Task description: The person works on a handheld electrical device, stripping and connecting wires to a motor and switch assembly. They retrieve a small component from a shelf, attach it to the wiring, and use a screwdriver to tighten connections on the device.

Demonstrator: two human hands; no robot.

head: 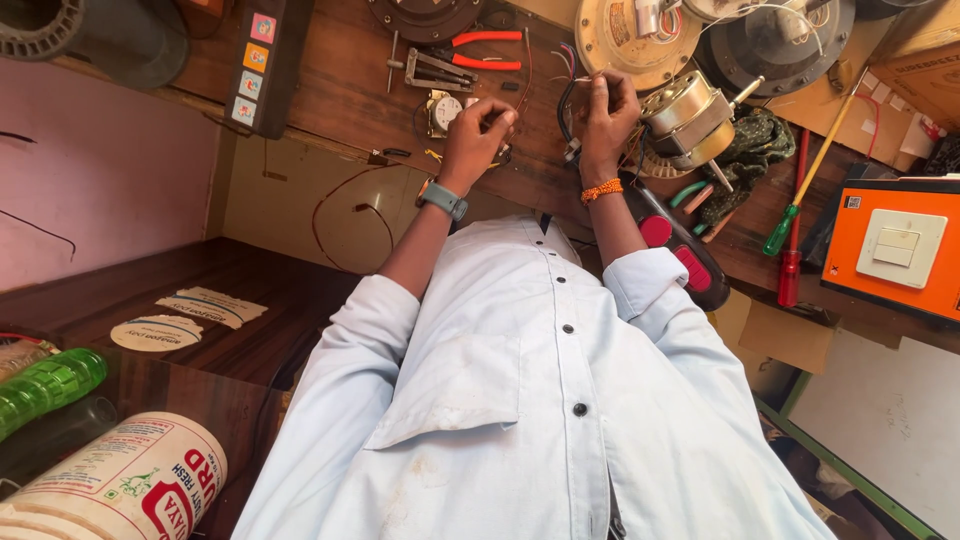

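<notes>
Left hand [482,128] pinches thin wires [572,62] over wooden surface [340,90]; right hand [606,108] grips same wires just beside brass-coloured motor [690,118]. Wires stretch between both hands, above black cable [566,115].

Between the left hand [480,128] and the right hand [605,105] a narrow strip of bare tabletop [340,95] stays open, crossed only by thin wires [568,70]. Just right of the right hand, the brass-coloured motor [690,120] blocks the way, with a green rag [750,150] behind it. Above the left hand lie red-handled pliers [480,50] and a small white-dialled part [445,110]. Further right, screwdrivers [800,200] and an orange switch box [895,250] crowd the edge.
</notes>
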